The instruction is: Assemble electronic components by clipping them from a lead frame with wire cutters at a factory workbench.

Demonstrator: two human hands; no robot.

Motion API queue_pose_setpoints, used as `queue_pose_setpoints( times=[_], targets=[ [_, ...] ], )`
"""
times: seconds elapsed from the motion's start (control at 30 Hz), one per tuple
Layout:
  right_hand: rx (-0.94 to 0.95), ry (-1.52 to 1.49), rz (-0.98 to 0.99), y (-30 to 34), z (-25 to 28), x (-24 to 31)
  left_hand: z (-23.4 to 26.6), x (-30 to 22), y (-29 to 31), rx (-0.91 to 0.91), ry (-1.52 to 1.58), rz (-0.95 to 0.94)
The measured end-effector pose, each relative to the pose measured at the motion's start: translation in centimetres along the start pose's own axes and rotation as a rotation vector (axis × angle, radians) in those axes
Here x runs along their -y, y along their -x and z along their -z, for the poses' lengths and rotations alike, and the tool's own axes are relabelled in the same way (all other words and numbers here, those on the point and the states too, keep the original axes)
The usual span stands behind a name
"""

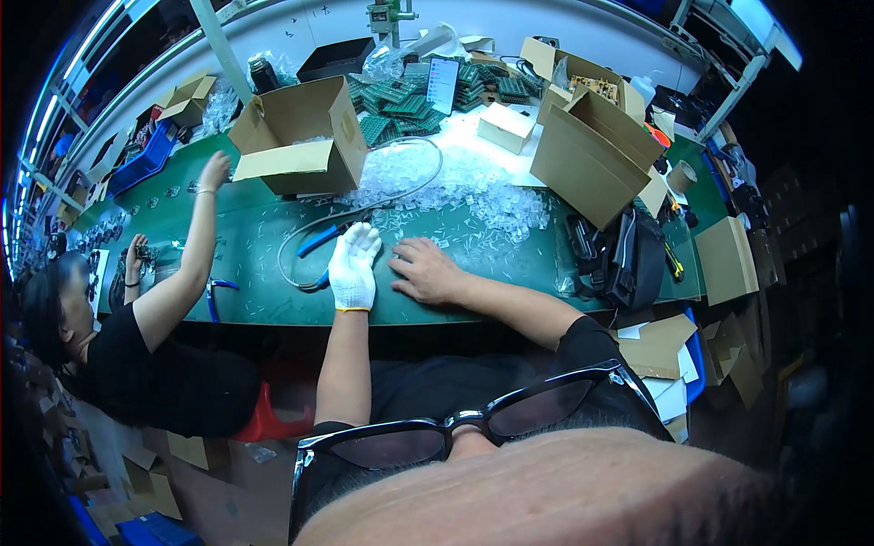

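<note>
My left hand (353, 266) wears a white knitted glove with a yellow cuff. Its palm is turned up, the fingers loosely bent, and nothing shows in it. Beside it lie blue-handled pliers (319, 240) and a looped grey cable (284, 257). My bare right hand (428, 271) rests on the green tabletop (492, 305) with its fingers spread, a small gap from the glove. Just beyond both hands is a wide heap of small clear plastic pieces (482, 187), with thin bits scattered toward me.
Cardboard boxes (296, 150) (592, 159) flank the heap. Behind are stacked green circuit boards (396, 102), a propped phone (442, 86) and a small white box (506, 127). A black bag (628, 259) lies right. To the left, a co-worker's arm (187, 259) reaches across the table.
</note>
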State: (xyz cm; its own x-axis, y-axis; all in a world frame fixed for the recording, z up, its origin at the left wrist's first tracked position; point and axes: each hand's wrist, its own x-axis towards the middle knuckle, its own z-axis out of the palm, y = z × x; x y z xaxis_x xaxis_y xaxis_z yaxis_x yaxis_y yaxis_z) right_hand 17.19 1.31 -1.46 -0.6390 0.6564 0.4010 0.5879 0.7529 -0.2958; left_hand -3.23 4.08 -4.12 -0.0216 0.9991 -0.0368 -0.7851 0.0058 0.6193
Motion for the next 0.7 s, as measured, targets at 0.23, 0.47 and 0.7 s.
queue_pose_setpoints(
  times=[0.23, 0.47, 0.7],
  targets=[
    [-0.07, -0.003, -0.014, 1.2, 0.9, -3.9, -0.6, 0.4, -0.3, -0.007, -0.029, 0.023],
    [-0.1, 0.167, -0.15, 1.7, 3.0, -2.5, 0.0, -0.1, -0.1, 0.0, -0.059, 0.028],
    [-0.113, 0.065, -0.177, 2.0, 2.6, -3.7, -0.3, 0.1, -0.3, 0.002, -0.067, 0.039]
  ],
)
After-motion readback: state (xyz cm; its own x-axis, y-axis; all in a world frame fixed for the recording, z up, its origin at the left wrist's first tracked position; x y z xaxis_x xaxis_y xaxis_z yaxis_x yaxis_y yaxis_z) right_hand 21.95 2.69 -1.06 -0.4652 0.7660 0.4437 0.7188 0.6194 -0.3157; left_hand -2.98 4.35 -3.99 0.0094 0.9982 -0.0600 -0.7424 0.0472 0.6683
